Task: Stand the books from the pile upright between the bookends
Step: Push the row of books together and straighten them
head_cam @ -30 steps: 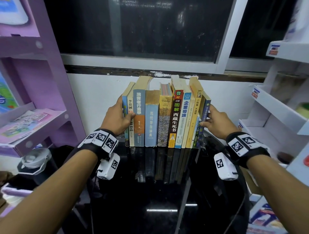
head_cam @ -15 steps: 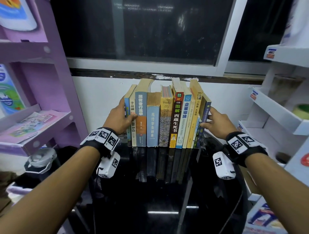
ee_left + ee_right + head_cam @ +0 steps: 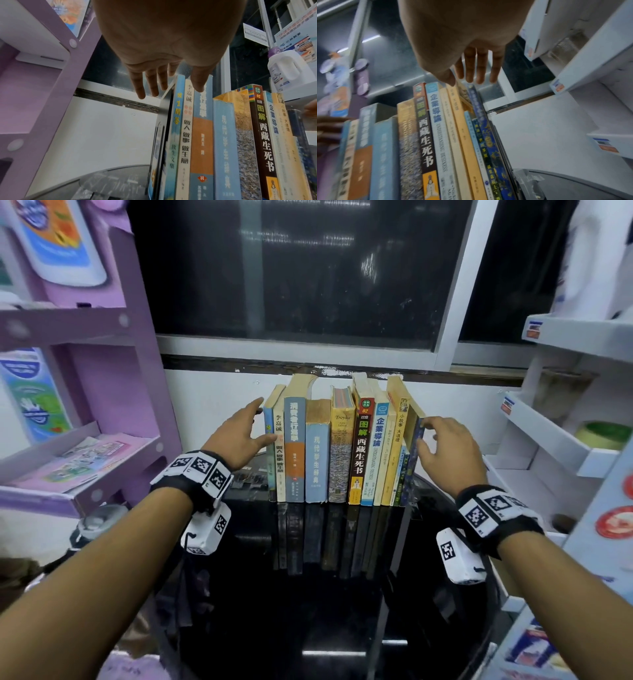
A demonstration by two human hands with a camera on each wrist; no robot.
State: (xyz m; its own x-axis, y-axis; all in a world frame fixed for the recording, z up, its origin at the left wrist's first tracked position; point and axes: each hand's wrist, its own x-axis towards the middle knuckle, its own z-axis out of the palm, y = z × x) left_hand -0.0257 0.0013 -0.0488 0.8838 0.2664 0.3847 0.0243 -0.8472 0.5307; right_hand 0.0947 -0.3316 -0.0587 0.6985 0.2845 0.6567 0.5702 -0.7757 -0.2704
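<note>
A row of several books (image 3: 318,450) stands upright on the black glossy table (image 3: 308,611) against the white wall. My left hand (image 3: 245,433) is at the row's left end, fingers straight beside the grey left bookend (image 3: 163,119) and thumb on the leftmost spines. At the right end, my right hand (image 3: 445,446) touches the top of the leaning dark blue book (image 3: 412,453) with straight fingers. In the right wrist view a thin dark bookend (image 3: 504,155) stands just right of that blue book (image 3: 488,135). Neither hand grips anything.
A purple shelf unit (image 3: 102,405) with leaflets stands close on the left. White shelves (image 3: 565,440) stand close on the right, with a white jug (image 3: 288,70) on them. A dark window (image 3: 308,268) is above the books. The table in front of the row is bare.
My left hand has eased off the row's left end and its fingers have straightened. My right hand has shifted up to the top of the dark blue book. The books have stayed upright.
</note>
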